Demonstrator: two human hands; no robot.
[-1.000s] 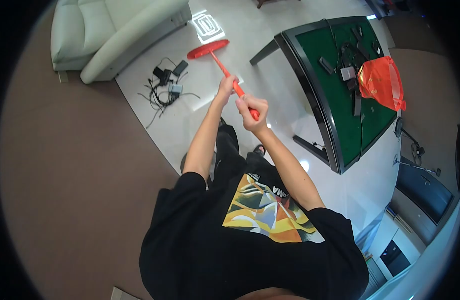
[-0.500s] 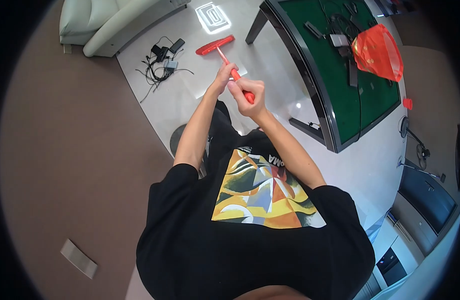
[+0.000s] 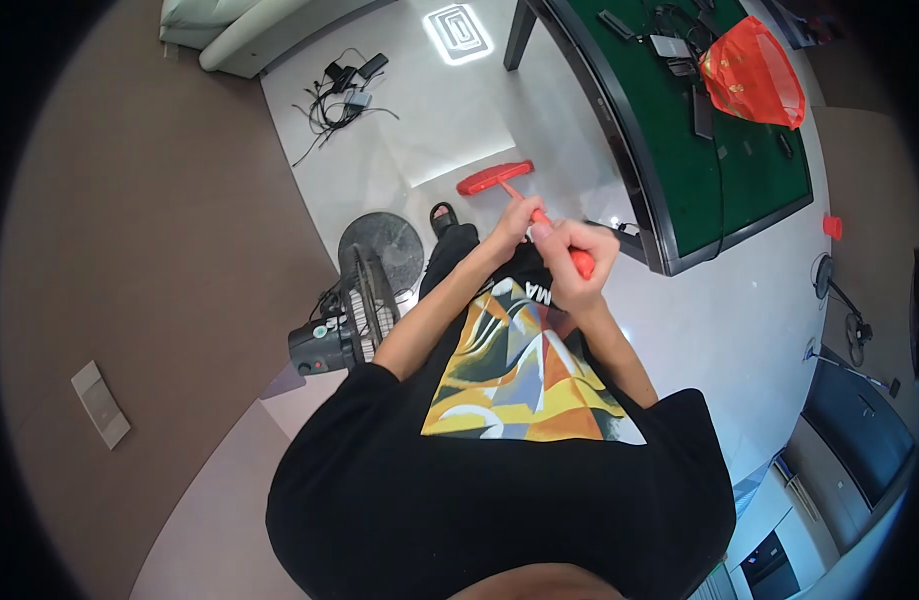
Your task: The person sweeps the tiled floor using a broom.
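Note:
A red broom (image 3: 496, 178) with a wide head stretches forward and slightly left from my body, its head low by the white floor. My left hand (image 3: 517, 222) is closed around the lower part of its red handle. Nearer to me, my right hand (image 3: 582, 262) grips the handle's upper end, and the red tip pokes out of the fist. Most of the handle between the two hands is hidden by them. Below the head, my left foot in a black sandal (image 3: 443, 218) shows on the floor.
Black cables and adapters (image 3: 345, 98) lie on the floor at front left. A standing fan (image 3: 345, 325) is close on my left. To the right stands a green-topped table (image 3: 695, 190) carrying a red bag (image 3: 755, 75) and electronics. A pale sofa (image 3: 255, 40) is at far left.
Both hands have drawn the broom back toward my body and to the right, so its head is closer to my feet. The view has shifted, bringing the fan into sight.

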